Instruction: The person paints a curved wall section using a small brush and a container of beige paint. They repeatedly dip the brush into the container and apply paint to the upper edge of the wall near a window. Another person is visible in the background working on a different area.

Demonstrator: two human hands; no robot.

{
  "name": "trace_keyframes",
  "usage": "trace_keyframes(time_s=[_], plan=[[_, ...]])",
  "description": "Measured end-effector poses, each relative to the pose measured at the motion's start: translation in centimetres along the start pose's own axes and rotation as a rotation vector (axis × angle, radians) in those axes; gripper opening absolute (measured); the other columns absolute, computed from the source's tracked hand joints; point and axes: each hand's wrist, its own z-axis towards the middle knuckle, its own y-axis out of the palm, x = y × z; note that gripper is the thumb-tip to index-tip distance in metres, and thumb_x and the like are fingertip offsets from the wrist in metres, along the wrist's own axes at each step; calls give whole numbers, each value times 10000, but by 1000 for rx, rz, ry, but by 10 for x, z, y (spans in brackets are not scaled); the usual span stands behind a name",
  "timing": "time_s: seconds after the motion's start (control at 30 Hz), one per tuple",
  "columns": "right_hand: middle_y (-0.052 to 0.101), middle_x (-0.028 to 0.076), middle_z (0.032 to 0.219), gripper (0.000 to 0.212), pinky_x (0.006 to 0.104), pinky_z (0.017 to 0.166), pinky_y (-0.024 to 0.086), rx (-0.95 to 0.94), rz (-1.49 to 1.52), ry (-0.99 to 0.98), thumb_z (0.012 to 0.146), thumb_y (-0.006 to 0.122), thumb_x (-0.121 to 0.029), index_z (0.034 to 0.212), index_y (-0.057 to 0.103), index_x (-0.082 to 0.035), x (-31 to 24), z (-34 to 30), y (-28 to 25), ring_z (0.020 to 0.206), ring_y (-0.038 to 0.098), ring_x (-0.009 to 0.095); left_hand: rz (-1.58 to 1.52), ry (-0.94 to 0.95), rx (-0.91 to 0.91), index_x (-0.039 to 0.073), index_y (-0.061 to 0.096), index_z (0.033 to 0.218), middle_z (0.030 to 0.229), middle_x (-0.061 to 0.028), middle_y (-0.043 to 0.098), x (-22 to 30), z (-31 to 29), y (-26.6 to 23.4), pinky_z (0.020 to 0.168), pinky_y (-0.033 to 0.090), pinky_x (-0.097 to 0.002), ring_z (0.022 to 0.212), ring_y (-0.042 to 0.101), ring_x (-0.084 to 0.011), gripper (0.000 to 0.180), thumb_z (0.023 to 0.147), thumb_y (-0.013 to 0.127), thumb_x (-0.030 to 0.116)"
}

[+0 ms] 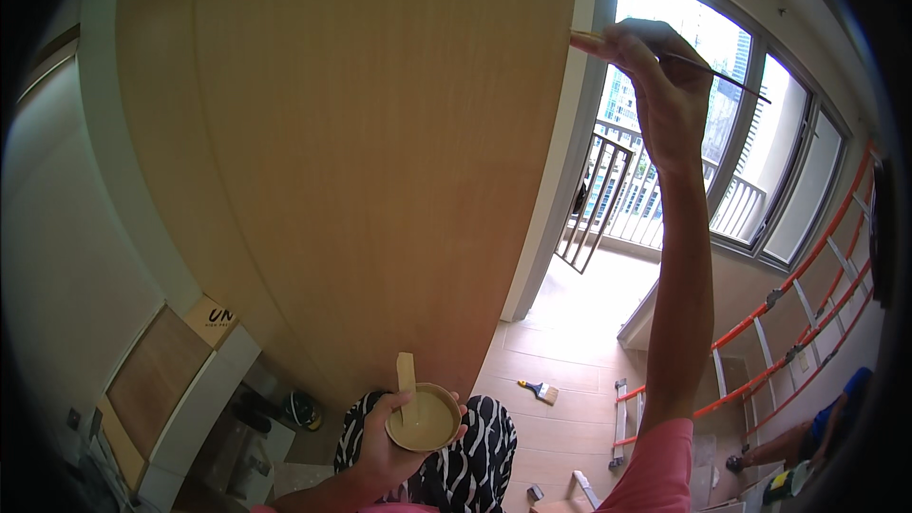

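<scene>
My left hand (373, 451) is closed around a small round tub (423, 448) of beige paint or filler, held low in front of my patterned trousers (489, 437). A flat wooden stick (407, 370) leans out of the tub, and my thumb lies against it. High on the right, my right hand (670, 76) pinches a thin fine brush (727, 81), its dark handle pointing right and down. The fingertips are at the right edge of a tall wood-grain panel (380, 133). The brush's tip is too small to make out.
A flat paintbrush (545, 392) lies on the tiled floor (503, 361). An orange ladder (760, 318) stands at right, near a person in blue (845, 408). Windows (736, 47) and a balcony railing (636, 185) are behind my right arm. Boards (160, 372) and a bucket (302, 411) are lower left.
</scene>
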Motion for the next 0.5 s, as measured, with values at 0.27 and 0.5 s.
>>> trace_keyframes(time_s=[0.27,0.5], plan=[[705,117,819,130,322,857,556,6,12,12,903,646,-47,989,681,44,-3,0,1,867,727,249,11,-7,19,3,556,1202,1255,-187,562,1,-2,2,1035,412,-542,1206,512,-359,448,915,497,342],[698,108,814,121,319,832,565,19,2,6,903,636,-29,983,685,47,-3,0,2,843,719,219,2,-2,23,-8,542,1222,1257,-187,560,0,-3,2,1038,411,-541,1211,512,-356,468,915,485,340]])
